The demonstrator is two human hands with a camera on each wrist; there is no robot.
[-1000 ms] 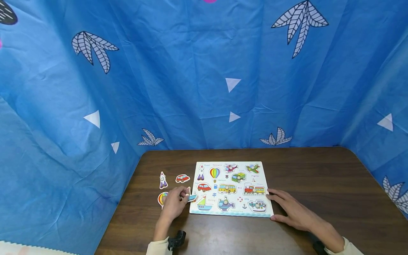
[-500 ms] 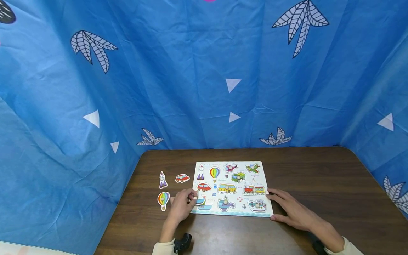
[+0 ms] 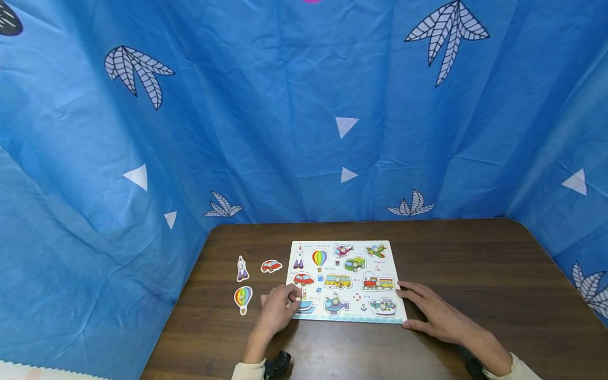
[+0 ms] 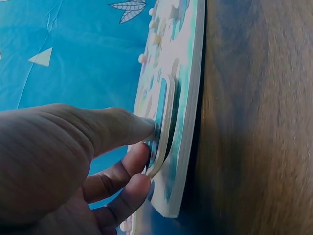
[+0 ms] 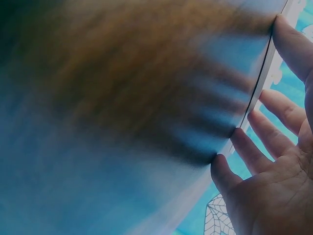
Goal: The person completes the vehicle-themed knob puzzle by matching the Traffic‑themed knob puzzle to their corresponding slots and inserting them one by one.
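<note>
My left hand [image 3: 279, 310] pinches a sailboat puzzle piece [image 4: 161, 110] between thumb and fingers. The piece is over the lower left corner of the white vehicle puzzle board [image 3: 349, 317], slightly tilted. In the left wrist view its near side looks raised off the board; the fingers hide its knob and sail from the head view. At the board's right edge rests my right hand [image 3: 439, 320], its fingers spread and touching the rim. Other pieces sit in the board, such as the yellow bus [image 3: 338, 281] and the train [image 3: 378, 282].
Left of the board, a rocket piece [image 3: 243, 269], a red car piece [image 3: 271, 266] and a hot-air balloon piece [image 3: 243, 300] lie on the brown wooden table [image 3: 456, 253]. A blue patterned curtain [image 3: 304, 132] hangs behind and around it.
My left hand has carried the sailboat piece right, from the table beside the board to over its lower left corner. The balloon piece is now uncovered. My right hand stays put.
</note>
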